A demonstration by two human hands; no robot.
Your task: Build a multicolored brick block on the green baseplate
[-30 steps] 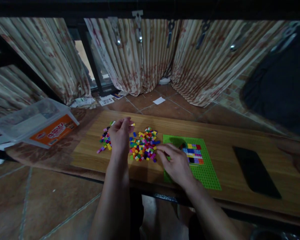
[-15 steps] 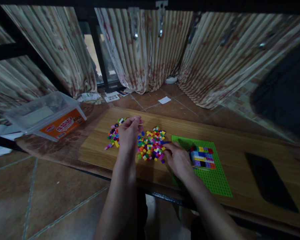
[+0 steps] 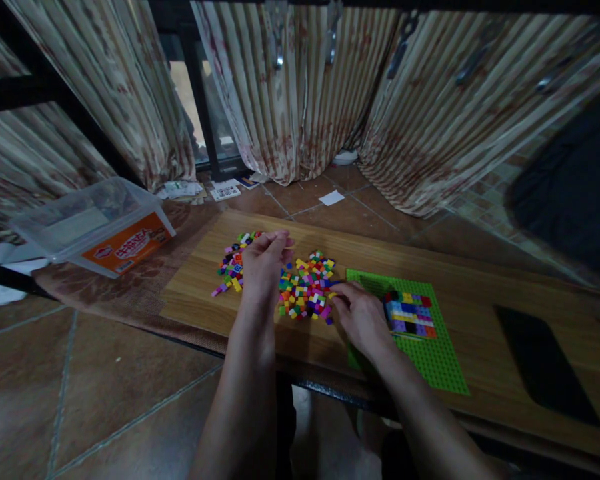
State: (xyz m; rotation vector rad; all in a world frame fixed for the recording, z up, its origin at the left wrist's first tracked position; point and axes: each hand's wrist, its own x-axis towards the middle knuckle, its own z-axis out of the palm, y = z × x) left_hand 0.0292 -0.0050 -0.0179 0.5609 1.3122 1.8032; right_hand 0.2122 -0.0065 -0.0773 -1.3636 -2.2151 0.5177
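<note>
While hands (image 3: 265,261) (image 3: 363,315) curl partly closed, right touching bricks (image 3: 305,293)

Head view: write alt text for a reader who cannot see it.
A person's left hand and right hand work at loose multicoloured plastic bricks on a brown wooden tabletop, beside a green studded baseplate bearing a multicoloured brick block.

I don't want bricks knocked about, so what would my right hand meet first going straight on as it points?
Your right hand would likely meet the right edge of the brick pile first; it may already touch, as depth is unclear.
</note>
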